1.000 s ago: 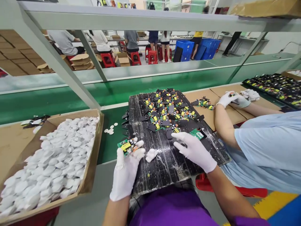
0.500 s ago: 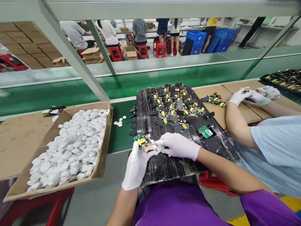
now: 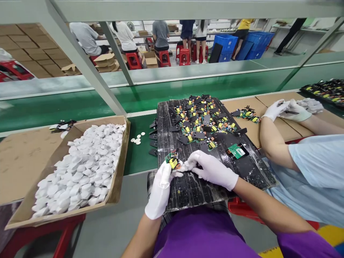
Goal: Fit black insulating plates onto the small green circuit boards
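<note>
My left hand [image 3: 160,186], in a white glove, grips a small green circuit board [image 3: 172,161] with a yellow part by its edges. My gloved right hand [image 3: 209,168] meets the left fingertips at the board's right side, its fingers bent together; what they pinch, if anything, is hidden. Both hands are over the near part of a black board [image 3: 193,193]. Many circuit boards with black plates [image 3: 197,122] are heaped on its far half. A single green board [image 3: 237,151] lies right of my right hand.
A cardboard tray [image 3: 124,143] of white plastic pieces [image 3: 83,168] stands at the left. White discs [image 3: 138,139] lie on the green surface. At the right, a co-worker's gloved hands [image 3: 286,109] work over cardboard. A metal frame post [image 3: 88,61] rises ahead.
My left hand has moved right with the circuit board, which is now turned differently. My right hand has shifted slightly right and down. The co-worker's hands have changed position a little.
</note>
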Available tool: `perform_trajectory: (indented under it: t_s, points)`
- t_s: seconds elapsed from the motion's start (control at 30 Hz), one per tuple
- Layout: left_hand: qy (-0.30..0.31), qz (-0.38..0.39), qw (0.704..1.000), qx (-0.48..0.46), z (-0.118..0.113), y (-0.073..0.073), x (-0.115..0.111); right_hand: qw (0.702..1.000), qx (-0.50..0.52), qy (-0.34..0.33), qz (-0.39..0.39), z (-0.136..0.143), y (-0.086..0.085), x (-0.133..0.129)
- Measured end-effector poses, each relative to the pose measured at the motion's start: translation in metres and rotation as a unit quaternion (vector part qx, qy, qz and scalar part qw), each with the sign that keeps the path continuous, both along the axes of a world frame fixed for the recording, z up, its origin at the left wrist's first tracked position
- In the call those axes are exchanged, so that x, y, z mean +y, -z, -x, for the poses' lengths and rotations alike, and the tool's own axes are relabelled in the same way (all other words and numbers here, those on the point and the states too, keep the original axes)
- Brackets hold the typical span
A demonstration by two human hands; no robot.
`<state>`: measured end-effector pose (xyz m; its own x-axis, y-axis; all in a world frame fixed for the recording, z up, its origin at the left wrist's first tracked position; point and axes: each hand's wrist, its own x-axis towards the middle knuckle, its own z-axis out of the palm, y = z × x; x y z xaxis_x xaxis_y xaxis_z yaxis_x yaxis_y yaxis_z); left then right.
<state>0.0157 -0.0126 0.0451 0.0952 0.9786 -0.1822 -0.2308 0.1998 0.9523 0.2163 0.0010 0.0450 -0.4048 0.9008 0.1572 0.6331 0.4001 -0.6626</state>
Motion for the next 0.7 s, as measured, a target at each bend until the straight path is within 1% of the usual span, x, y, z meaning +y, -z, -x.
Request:
perform_trajectory:
  t_s: [0.07, 0.13, 0.23, 0.33, 0.4, 0.47, 0.53, 0.57, 0.63, 0.7]
  points:
    - [0.006, -0.024, 0.999, 0.028, -0.002, -0.001, 0.0, 0.999, 0.025, 0.037, 0.011, -0.002, -0.001, -0.003]
    - [0.007, -0.037, 0.999, 0.031, -0.003, -0.003, 0.001, 0.996, 0.045, 0.074, 0.036, -0.003, -0.004, -0.006]
    - [0.011, -0.01, 0.999, -0.033, -0.002, -0.01, 0.003, 0.991, 0.091, 0.088, 0.045, -0.005, -0.008, -0.01]
    - [0.04, 0.046, 0.99, -0.128, -0.002, -0.017, 0.004, 0.983, 0.166, 0.078, 0.028, -0.006, -0.007, -0.014]
    - [0.054, 0.073, 0.986, -0.143, -0.004, -0.021, 0.005, 0.975, 0.206, 0.074, 0.026, -0.005, -0.005, -0.016]
    - [0.033, 0.064, 0.993, -0.093, -0.008, -0.023, 0.007, 0.972, 0.222, 0.074, 0.025, -0.004, -0.004, -0.017]
    - [-0.012, 0.006, 1.0, 0.02, -0.013, -0.023, 0.01, 0.973, 0.217, 0.078, 0.017, -0.002, -0.005, -0.019]
    - [-0.024, -0.03, 0.996, 0.085, -0.014, -0.023, 0.012, 0.975, 0.209, 0.08, 0.01, -0.002, -0.006, -0.019]
    - [-0.02, -0.092, 0.976, 0.197, -0.016, -0.024, 0.016, 0.979, 0.191, 0.076, -0.012, -0.001, -0.008, -0.02]
    - [0.011, -0.13, 0.961, 0.245, -0.017, -0.026, 0.021, 0.981, 0.179, 0.066, -0.03, 0.0, -0.01, -0.02]
